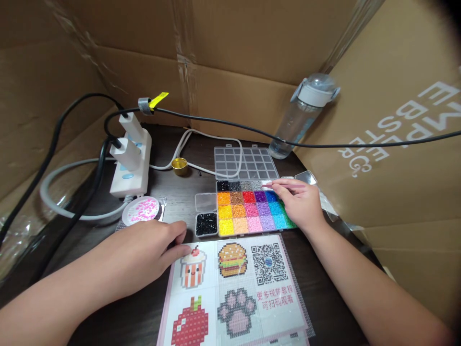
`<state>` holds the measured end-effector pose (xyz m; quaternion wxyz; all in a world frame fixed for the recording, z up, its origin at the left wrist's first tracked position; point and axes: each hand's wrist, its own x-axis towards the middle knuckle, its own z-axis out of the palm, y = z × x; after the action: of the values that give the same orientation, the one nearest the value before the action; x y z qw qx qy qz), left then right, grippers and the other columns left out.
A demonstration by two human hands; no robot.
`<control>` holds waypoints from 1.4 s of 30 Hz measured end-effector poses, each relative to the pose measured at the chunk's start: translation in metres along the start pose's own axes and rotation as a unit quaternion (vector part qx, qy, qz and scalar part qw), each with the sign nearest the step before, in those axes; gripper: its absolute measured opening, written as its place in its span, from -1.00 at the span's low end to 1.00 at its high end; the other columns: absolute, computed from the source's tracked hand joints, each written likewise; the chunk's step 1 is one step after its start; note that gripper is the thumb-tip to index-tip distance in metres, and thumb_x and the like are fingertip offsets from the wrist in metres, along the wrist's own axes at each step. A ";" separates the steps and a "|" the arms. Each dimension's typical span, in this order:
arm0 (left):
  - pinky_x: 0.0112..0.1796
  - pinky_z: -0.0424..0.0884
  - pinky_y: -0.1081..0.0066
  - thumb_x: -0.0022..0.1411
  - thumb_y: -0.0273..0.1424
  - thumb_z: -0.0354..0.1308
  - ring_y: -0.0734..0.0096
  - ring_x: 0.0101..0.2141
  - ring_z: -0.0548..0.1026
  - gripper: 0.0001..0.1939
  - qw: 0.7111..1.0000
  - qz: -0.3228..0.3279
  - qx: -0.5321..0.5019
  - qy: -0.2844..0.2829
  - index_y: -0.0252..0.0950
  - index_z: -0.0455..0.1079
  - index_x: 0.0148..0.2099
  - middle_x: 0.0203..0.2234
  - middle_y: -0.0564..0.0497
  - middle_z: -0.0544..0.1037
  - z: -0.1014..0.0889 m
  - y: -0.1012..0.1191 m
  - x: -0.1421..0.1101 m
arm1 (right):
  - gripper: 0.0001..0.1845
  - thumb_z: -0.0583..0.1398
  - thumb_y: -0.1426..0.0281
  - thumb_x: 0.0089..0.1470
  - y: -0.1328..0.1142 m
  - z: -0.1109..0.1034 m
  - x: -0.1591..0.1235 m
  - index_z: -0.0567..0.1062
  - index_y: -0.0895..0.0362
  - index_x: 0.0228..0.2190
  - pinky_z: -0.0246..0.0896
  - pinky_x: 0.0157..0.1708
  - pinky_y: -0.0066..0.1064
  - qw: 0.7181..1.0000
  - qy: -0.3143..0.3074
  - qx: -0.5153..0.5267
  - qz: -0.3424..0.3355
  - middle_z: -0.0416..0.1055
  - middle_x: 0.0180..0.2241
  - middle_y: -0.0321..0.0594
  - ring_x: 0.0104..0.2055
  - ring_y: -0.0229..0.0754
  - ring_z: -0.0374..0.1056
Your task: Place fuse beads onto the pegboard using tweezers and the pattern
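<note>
My right hand (300,202) rests on the right end of an open bead box (248,211) filled with many colours of small beads. It pinches thin pink tweezers (279,186) whose tip reaches over the grey and white compartments in the top row. My left hand (151,252) lies flat on the dark table, fingertips pressing the top left corner of a pattern sheet (234,288) showing a cupcake, burger, apple, paw and QR code. A small box of black beads (206,224) sits just right of the left fingers.
A round dish of pink beads (141,210) sits behind my left hand. A white power strip (130,163) with plugs and cables stands at back left, a gold cap (179,166) beside it. A clear water bottle (300,117) leans at back right. Cardboard walls surround the table.
</note>
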<state>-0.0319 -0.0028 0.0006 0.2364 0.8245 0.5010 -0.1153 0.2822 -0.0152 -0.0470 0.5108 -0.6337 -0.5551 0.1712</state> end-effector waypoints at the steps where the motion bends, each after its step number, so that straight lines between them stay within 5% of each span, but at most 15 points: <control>1: -0.52 0.10 0.33 0.21 -0.03 -0.02 0.30 -0.53 0.41 -0.66 1.000 -0.001 0.000 -0.002 -0.17 0.32 -0.40 -0.54 -0.04 0.48 0.000 0.000 0.000 | -0.86 0.28 0.29 0.04 0.000 0.000 0.000 0.64 0.07 -0.42 0.46 -0.12 -0.18 1.000 -0.001 0.001 0.000 0.62 -0.33 -0.18 -0.24 -0.10 0.55; 42: -0.49 0.09 0.36 0.23 -0.05 -0.06 0.30 -0.49 0.42 -0.66 0.999 -0.001 0.032 -0.013 -0.19 0.31 -0.36 -0.48 -0.04 0.51 -0.003 0.004 -0.003 | -0.83 0.31 0.28 0.00 -0.008 -0.005 -0.003 0.63 0.14 -0.43 0.48 -0.17 -0.21 0.998 0.053 0.041 0.008 0.62 -0.35 -0.13 -0.27 -0.10 0.55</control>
<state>-0.0299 -0.0052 0.0058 0.2163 0.8297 0.4946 -0.1425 0.2810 -0.0209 -0.0389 0.5633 -0.6251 -0.5148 0.1643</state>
